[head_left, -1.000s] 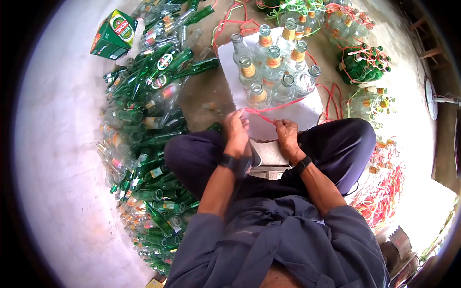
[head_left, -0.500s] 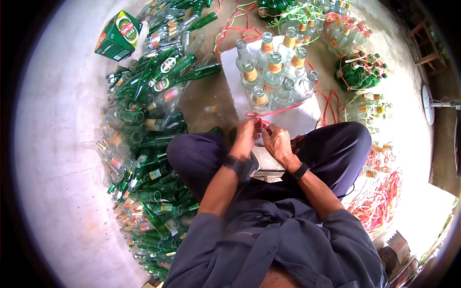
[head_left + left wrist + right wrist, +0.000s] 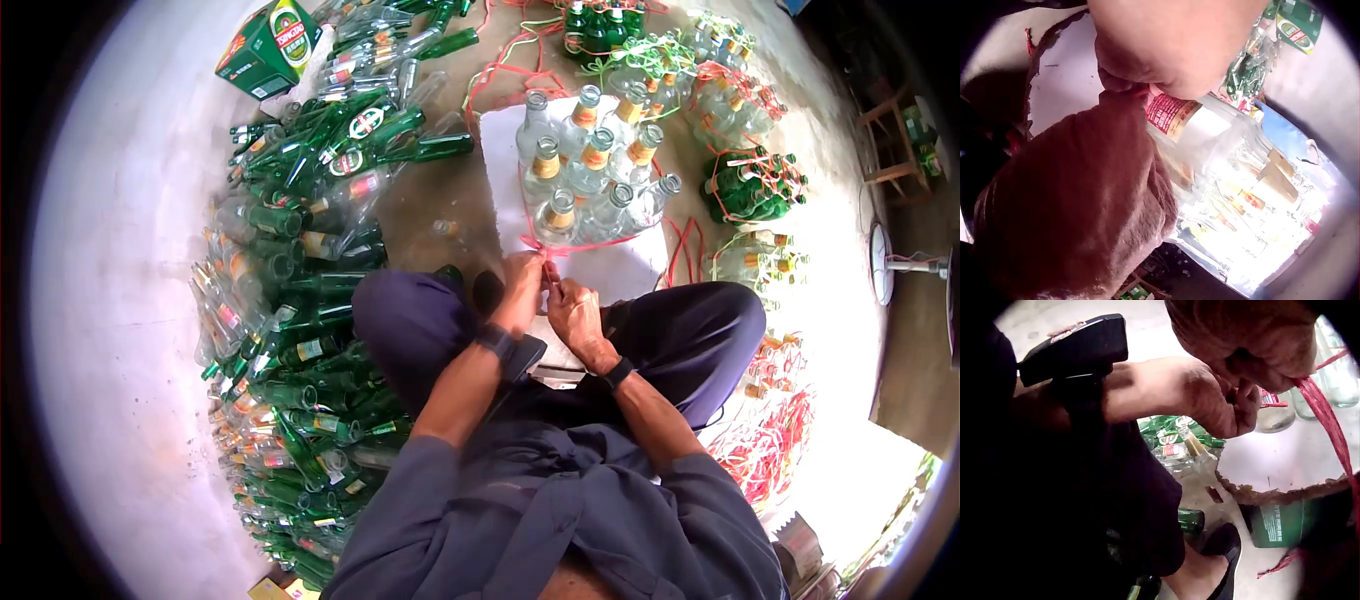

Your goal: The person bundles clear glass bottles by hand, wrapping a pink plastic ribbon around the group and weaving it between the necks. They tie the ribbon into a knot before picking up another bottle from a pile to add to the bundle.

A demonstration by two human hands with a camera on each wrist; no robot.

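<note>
1. Head view: the left hand point(image 3: 522, 282) and right hand point(image 3: 572, 307) meet, both pinching thin red plastic string point(image 3: 585, 243) looped round clear glass bottles point(image 3: 592, 182) at the white board's point(image 3: 620, 268) near edge.
2. Left wrist view: curled fingers point(image 3: 1172, 50) press against a bottle's red label point(image 3: 1169, 114).
3. Right wrist view: the right hand point(image 3: 1254, 344) grips the red string point(image 3: 1329, 422) over the board's ragged edge.

Green bottle pile point(image 3: 300, 300) crowds the left; bare white board point(image 3: 620, 265) lies right.
</note>
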